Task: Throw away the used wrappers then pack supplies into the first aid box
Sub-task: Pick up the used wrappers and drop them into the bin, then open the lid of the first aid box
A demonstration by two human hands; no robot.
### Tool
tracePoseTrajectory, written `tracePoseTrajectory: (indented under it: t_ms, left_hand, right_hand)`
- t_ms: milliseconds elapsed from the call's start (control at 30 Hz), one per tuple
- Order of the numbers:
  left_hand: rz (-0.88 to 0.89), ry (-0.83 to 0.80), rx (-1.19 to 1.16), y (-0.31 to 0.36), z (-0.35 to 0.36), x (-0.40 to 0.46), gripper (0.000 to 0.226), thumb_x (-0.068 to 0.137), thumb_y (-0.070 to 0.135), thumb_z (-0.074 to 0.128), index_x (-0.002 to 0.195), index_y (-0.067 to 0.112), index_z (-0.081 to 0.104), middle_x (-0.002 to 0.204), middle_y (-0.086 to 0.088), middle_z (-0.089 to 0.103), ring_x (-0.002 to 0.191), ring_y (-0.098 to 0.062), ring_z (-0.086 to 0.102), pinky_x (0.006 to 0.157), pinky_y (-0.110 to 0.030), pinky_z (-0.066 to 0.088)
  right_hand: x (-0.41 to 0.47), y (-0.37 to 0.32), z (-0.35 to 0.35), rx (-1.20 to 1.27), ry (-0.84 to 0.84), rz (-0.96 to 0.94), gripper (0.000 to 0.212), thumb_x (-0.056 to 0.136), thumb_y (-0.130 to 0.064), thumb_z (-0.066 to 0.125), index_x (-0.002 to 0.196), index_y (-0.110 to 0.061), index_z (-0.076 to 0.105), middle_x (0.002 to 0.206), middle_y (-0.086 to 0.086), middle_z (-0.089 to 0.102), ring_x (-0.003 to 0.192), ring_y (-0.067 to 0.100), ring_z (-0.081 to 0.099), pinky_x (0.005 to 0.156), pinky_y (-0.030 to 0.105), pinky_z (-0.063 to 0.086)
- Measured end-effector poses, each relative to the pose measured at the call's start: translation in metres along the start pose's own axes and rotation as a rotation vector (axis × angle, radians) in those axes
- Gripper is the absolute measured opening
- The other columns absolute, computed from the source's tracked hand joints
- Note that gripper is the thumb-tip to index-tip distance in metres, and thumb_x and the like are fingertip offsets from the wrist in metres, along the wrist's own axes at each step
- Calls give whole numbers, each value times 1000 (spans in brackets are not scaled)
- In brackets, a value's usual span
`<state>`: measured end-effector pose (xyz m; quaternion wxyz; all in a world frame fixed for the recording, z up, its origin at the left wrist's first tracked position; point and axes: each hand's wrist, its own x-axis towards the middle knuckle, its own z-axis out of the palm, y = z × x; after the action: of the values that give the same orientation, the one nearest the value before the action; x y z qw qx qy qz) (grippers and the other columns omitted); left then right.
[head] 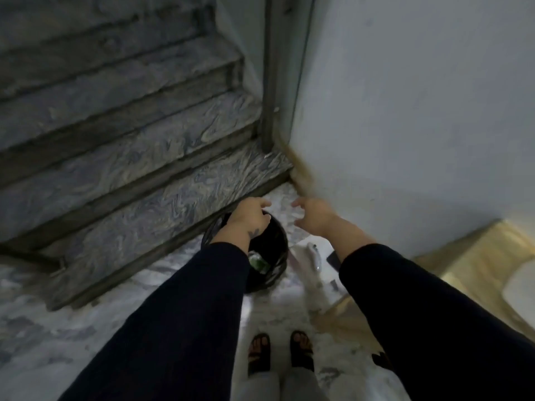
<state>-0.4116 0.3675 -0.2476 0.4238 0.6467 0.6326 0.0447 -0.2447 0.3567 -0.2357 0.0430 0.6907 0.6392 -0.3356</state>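
A round black waste bin [269, 253] lined with a dark bag stands on the marble floor at the foot of the stairs. Some white and green rubbish [258, 263] lies inside it. My left hand [250, 215] hovers over the bin's far rim, fingers curled loosely, with nothing visible in it. My right hand [314, 215] is stretched out just right of the bin, fingers spread and empty. Both arms wear dark sleeves. No first aid box shows in this view.
Grey marble stairs [130, 157] rise at the left, close behind the bin. A white wall [405, 111] and a metal door frame [269, 82] stand to the right. A low wooden surface [474, 256] with white items sits at the right. My sandalled feet [280, 351] are below.
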Motion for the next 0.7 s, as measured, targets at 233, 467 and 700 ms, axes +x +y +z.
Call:
tracePoseTrajectory:
  t_ms: [233,467,700]
  left_hand:
    - [357,-57,213,147,1,-28,44,95,15,56,139,10,50,144,-7,51,133,-24,48,107,-29,36]
    - [640,-187,303,264,74,-78,46,95,18,56,140,16,49,144,-4,51,133,-22,48,108,-33,38]
    - [829,-295,396,340,158,-119,43,90,12,59,133,18,56,143,-7,48,126,-26,51,99,-31,44]
  right_hand:
    - [-104,66,-84,91,267,183,49,88,-20,63,135,-19,47,137,13,52,124,29,51,101,34,43]
    - [-225,151,-119,162,535,429,48,86,-18,63,133,-20,50,136,10,54,125,27,51,101,32,42]
    - [-312,229,-109,176,623,624,48,85,-17,61,131,-23,51,135,4,55,124,25,51,99,34,45]
